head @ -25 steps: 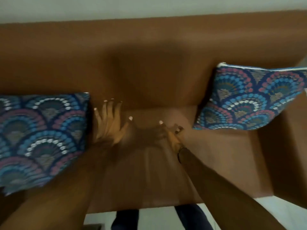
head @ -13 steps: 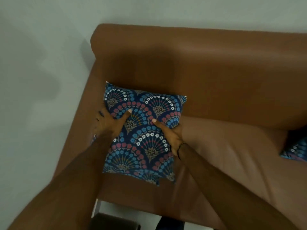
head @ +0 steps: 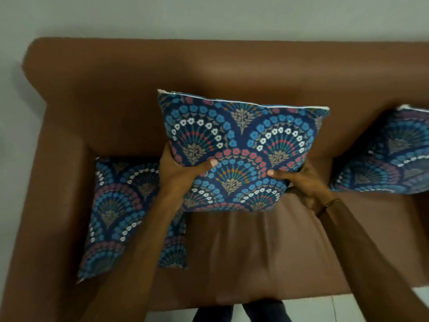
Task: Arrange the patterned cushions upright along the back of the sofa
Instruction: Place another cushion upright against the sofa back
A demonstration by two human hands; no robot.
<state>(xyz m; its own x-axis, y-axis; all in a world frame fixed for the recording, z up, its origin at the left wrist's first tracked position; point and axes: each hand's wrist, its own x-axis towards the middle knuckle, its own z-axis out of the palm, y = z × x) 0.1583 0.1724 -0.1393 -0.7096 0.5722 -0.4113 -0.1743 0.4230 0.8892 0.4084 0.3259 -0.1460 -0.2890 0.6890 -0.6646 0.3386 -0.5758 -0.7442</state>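
Note:
I hold a blue patterned cushion (head: 239, 149) in the air over the middle of the brown sofa (head: 232, 73), in front of its backrest. My left hand (head: 178, 169) grips the cushion's lower left edge and my right hand (head: 301, 184) grips its lower right edge, thumbs on the front face. A second patterned cushion (head: 116, 210) lies flat on the left end of the seat, partly hidden by my left forearm. A third cushion (head: 390, 154) leans upright against the backrest at the right, cut off by the frame edge.
The sofa's left armrest (head: 53, 182) rises beside the flat cushion. A grey wall (head: 209, 15) stands behind the backrest. My legs and a strip of pale floor (head: 301, 307) show below the seat's front edge.
Half a second ago both hands pressed a cushion lying at the sofa's left end. Now they hold a cushion lifted over the middle, and the view has shifted right.

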